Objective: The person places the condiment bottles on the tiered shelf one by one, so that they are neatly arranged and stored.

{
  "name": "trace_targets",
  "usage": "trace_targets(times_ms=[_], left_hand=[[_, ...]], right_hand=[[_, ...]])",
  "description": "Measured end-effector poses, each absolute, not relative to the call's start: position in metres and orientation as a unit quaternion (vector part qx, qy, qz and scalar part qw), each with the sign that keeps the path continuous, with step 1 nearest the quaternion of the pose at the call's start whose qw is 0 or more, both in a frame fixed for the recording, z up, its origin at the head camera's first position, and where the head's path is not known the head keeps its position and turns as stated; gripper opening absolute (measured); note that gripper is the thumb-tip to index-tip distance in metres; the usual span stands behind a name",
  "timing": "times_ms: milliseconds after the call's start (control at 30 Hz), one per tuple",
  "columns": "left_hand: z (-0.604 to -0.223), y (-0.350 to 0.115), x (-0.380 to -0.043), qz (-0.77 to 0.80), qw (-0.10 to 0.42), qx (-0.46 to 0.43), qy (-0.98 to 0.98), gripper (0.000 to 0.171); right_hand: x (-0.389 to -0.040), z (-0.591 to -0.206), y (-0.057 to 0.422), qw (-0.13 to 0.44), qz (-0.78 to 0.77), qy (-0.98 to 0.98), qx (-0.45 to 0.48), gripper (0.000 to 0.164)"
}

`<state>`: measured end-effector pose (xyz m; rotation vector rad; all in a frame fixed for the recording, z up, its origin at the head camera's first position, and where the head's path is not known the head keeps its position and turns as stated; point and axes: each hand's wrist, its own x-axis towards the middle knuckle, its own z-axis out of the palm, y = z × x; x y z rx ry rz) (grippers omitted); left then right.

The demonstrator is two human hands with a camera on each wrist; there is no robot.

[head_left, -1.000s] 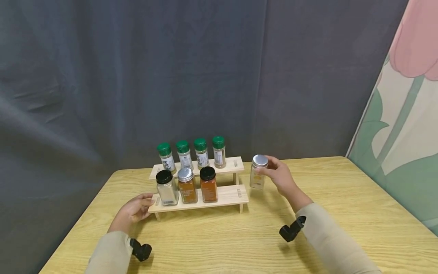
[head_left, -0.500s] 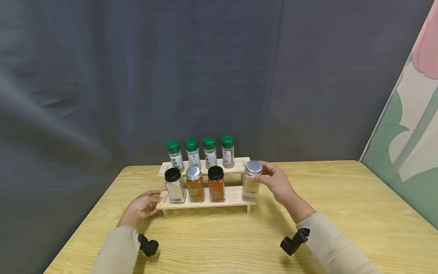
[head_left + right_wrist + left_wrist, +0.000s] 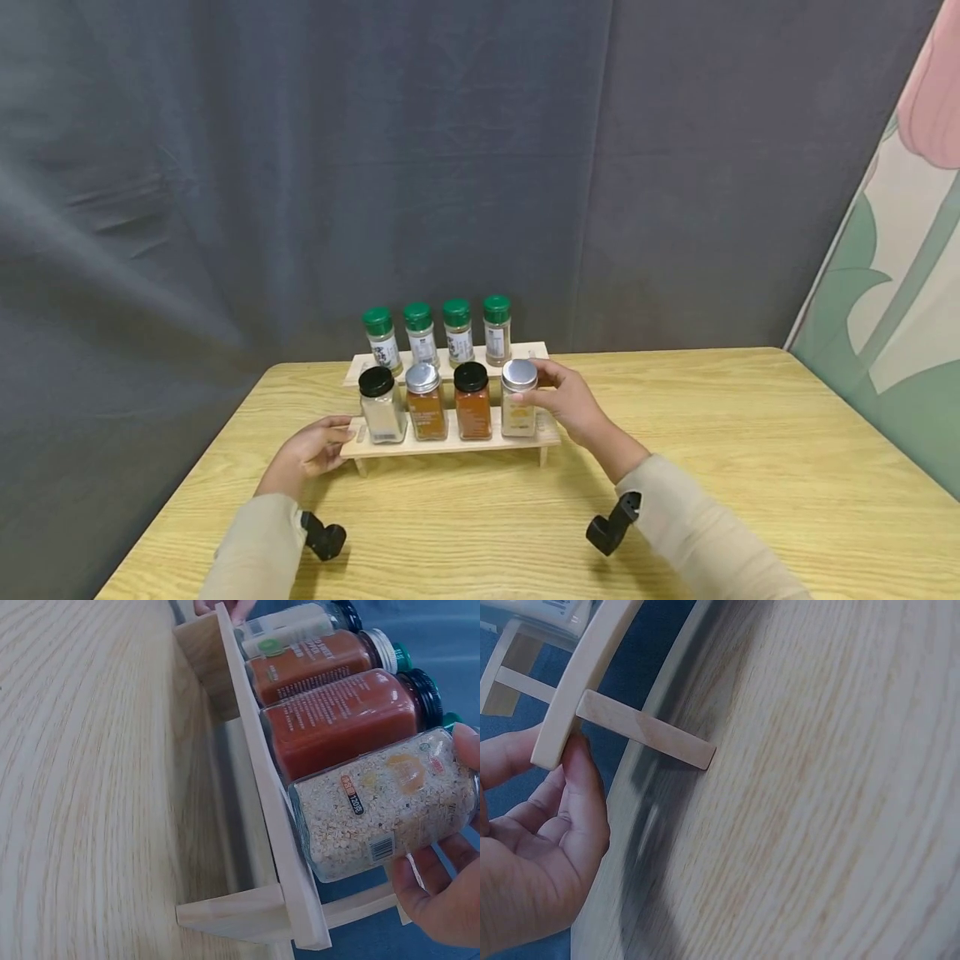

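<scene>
A two-tier wooden spice rack (image 3: 442, 448) stands on the table. My left hand (image 3: 311, 450) pinches the left end of its lower shelf, thumb below and fingers above, as the left wrist view shows. My right hand (image 3: 566, 400) grips a silver-lidded spice jar (image 3: 382, 802) of pale flakes at the right end of that shelf. The jar stands upright, its base at the shelf's surface. To its left in the row are a black-lidded jar of red powder (image 3: 473, 412), a silver-lidded jar of orange-brown powder (image 3: 427, 415) and a black-lidded jar of pale powder (image 3: 382, 417).
Several green-capped spice bottles (image 3: 459, 342) stand along the upper shelf, behind the jars. The wooden table (image 3: 465, 533) reaches back to a dark curtain (image 3: 450, 167). A flower-patterned panel (image 3: 900, 267) rises at the right.
My right hand has carried the silver-lidded jar of flakes left, from beside the rack onto the lower shelf's right end, close to the red powder jar. My left hand keeps its hold.
</scene>
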<state>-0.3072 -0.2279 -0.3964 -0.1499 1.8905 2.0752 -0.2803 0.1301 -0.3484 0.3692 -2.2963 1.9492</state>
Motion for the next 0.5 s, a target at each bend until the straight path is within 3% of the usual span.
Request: trace_targets(times_ms=[400,500], left_hand=[[-0.406,-0.232,-0.316,0.732,0.186,-0.008,0.655,0.049],[-0.398,-0.228,-0.311,0.722,0.171,-0.038,0.670,0.052]], right_hand=[[-0.284,-0.355,0.131,0.050,0.617,-0.776,0.125,0.049],[-0.285,-0.356,0.129,0.047,0.611,-0.780,0.128,0.050]])
